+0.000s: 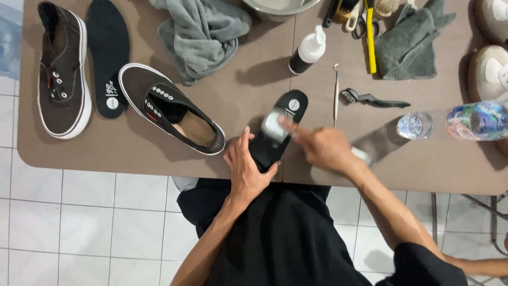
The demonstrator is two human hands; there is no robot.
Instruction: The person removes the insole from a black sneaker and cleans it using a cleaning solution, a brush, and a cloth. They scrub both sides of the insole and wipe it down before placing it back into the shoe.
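Note:
A black insole (283,119) lies at the near edge of the brown table (238,95). My left hand (246,169) presses down on its near end, fingers spread over it. My right hand (320,145) is blurred with motion and grips a small white brush or pad (274,124) that rests on the insole's middle. A dark brown slip-on shoe (172,108) with white sole edge lies just left of my left hand.
A second brown shoe (61,69) and another black insole (108,53) lie at the left. A grey cloth (203,34), a white-capped bottle (307,53), a metal pick (335,95), a small black brush (370,98), a clear water bottle (455,122) and pale shoes (489,69) surround the work spot.

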